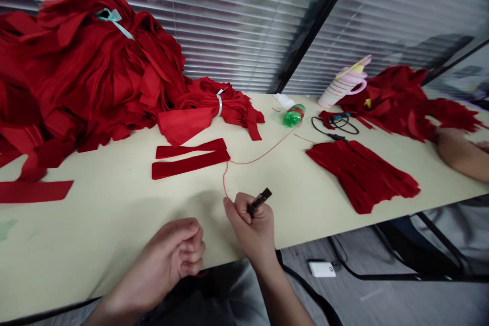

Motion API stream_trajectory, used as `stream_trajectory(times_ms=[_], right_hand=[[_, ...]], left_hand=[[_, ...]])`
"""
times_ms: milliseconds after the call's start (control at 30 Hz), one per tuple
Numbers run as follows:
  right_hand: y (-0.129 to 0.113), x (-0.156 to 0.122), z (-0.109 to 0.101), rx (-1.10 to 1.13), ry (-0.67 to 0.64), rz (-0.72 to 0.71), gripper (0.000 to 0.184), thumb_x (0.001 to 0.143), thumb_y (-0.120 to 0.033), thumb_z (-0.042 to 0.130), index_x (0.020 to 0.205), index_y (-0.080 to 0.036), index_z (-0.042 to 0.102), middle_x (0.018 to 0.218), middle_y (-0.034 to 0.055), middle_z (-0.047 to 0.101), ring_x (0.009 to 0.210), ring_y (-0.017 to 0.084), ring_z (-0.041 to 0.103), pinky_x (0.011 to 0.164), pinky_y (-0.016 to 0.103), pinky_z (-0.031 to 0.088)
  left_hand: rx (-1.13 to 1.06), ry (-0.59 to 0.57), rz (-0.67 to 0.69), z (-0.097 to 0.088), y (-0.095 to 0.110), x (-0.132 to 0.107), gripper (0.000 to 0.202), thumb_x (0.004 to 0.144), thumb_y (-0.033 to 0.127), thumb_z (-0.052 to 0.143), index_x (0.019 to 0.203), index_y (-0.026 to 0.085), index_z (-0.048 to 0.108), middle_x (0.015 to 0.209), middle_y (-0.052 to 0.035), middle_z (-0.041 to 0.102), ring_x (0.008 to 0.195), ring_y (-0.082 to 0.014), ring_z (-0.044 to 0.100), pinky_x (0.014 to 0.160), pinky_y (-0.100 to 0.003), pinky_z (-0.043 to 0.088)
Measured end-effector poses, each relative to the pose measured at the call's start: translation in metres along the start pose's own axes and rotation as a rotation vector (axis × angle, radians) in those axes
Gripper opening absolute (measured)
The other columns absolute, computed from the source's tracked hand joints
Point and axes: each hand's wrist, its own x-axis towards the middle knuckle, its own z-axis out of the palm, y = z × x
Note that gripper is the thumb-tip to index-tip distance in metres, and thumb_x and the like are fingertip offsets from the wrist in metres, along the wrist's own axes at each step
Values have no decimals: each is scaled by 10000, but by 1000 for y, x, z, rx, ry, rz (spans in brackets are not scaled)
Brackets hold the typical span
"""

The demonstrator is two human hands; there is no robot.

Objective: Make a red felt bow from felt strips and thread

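Observation:
My right hand (252,221) is closed around a small black tool (260,200) whose dark end sticks out past the fingers. A red thread (224,181) runs from its thumb and index finger up to a folded red ribbon strip (191,164) lying on the table. My left hand (182,248) is curled with bent fingers near the table's front edge; anything inside it is hidden. From the strip's right end the thread continues to a green spool (293,116) with red thread wound on it.
A big heap of red ribbons (99,66) and a tied red bundle (214,104) lie left and behind. On the right are stacked red strips (362,175), a black cable (336,125), a striped mug (344,86) and another person's arm (462,155) beside more red ribbons.

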Motion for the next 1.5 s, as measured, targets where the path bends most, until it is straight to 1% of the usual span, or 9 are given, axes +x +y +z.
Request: stream_trajectory(times_ms=[233,367,467,700,800,933,1100,1233,1500], right_hand=[[4,-9,8,-50,-84,-27,390,763,-260,547,532,-191,240,484,-68,256,450,49,274,447,188,270],[2,-16,13,-40,-125,-21,332,761,-244,518,539,-190,276,488,-67,264,448,50,284,446,186,278],[-2,-21,15,0,-172,-32,336,784,-265,512,544,-185,290,499,-62,276,452,49,290,442,183,273],[-2,-28,7,35,-210,-42,367,816,-333,526,556,-175,321,522,-54,293,476,59,298,453,197,260],[-1,-30,1,13,-249,-9,343,862,-368,468,594,-157,428,551,-31,369,513,77,348,484,212,285],[-1,-34,-12,-24,-246,9,272,895,-367,436,874,-152,602,753,32,560,657,117,492,568,221,369],[-5,-46,-32,-143,-187,20,360,924,-345,376,1243,-224,489,925,62,570,763,143,553,644,238,441],[-10,-58,-43,-279,-278,-11,336,919,-280,385,1228,-257,513,945,68,600,860,171,585,758,263,460],[-10,-65,-47,-380,-434,-56,330,920,-234,374,1214,-251,522,874,49,598,748,140,599,735,262,485]], left_hand=[[48,4,314,-1,4,-9,111,843,223,550,779,147,599,1040,-58,470,747,-97,376,642,-205,378],[35,-136,363,-5,-3,-6,160,866,250,521,756,161,595,823,-36,480,706,-97,381,622,-192,370],[64,-122,395,-6,-6,-3,194,895,304,474,802,185,595,668,1,381,630,-90,357,617,-204,362],[138,-78,314,-6,-3,-4,265,894,373,419,926,171,587,611,20,259,609,-106,333,606,-235,320],[172,-63,268,-7,-3,-3,203,856,335,479,932,174,577,595,27,256,586,-98,319,574,-232,297],[257,31,186,-8,-4,-3,166,833,244,537,984,179,562,578,45,246,537,-68,246,511,-200,243],[234,65,128,-4,-4,-8,232,865,279,476,1040,151,559,512,74,128,488,-70,152,433,-173,176],[229,82,94,0,-4,-9,264,844,287,490,1070,161,541,490,86,105,451,-64,96,390,-170,117],[330,118,113,11,-8,-10,311,838,276,472,1113,142,530,472,89,144,452,-61,111,415,-179,117]])
